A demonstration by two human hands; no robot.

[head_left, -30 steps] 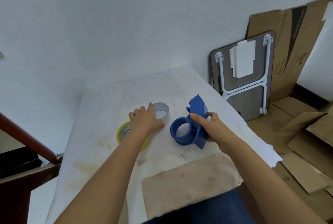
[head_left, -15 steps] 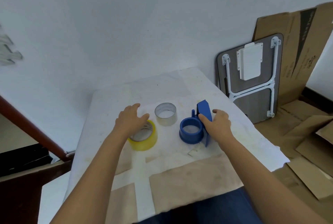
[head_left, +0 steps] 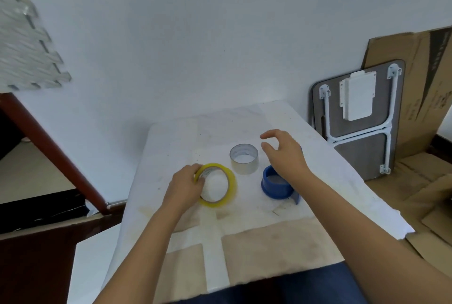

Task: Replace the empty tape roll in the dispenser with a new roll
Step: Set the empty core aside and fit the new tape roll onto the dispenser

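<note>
I'm gripping the yellow roll (head_left: 216,185) with my left hand (head_left: 186,187), tilting it; the blue dispenser (head_left: 277,185) is sitting right, under my unclenched right hand (head_left: 285,154).

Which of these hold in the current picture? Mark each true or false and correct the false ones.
1. The left hand grips the yellow tape roll. True.
2. The right hand clutches the blue dispenser. False: it hovers open above it.
3. The empty core stands on the table between the yellow roll and the dispenser. True.
4. The yellow roll sits on the dispenser's hub. False: the roll is beside the dispenser, tilted in the left hand.
</note>
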